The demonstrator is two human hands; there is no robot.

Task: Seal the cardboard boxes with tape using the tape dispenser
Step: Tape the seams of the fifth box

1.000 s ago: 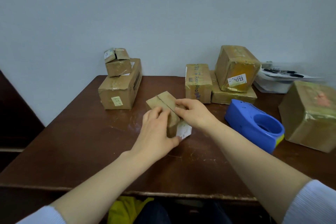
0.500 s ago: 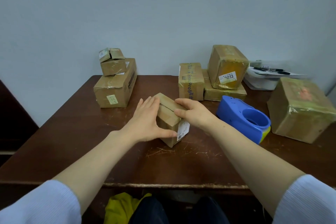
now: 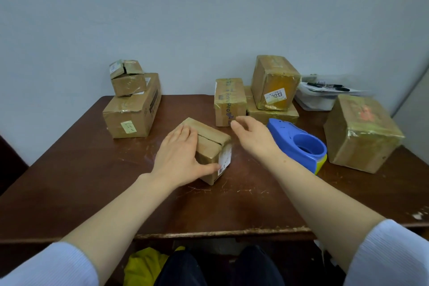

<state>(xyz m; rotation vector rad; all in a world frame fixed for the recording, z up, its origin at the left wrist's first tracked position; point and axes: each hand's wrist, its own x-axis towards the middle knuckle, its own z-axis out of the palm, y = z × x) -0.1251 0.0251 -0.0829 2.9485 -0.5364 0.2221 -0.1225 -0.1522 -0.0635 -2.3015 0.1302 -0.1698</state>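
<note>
On the scratched dark-brown wooden desk [image 3: 69, 181], near its middle, sits a small brown cardboard box [image 3: 210, 144]. Its top flaps are folded down with the seam showing between them, and a white printed label [image 3: 225, 158] is stuck on its near end. The person's left hand [image 3: 178, 158] holds it: the grip wraps over the box's left top edge, fingers laid on the top flap and the thumb pressed to the near end beside the label. The right hand [image 3: 253, 139] hovers just right of the box, touching nothing, its grip spread loose and empty. Just past that wrist a blue plastic tape dispenser [image 3: 299, 144] with a yellow edge lies on the desk, apart from the box. Further right stands a large taped cardboard box [image 3: 362, 132]. Against the pale wall [image 3: 209, 18], a tiny open carton [image 3: 128, 79] rests on a long brown carton [image 3: 132, 109] at the left, and an upright taped carton [image 3: 229, 102] stands behind the right hand.
</note>
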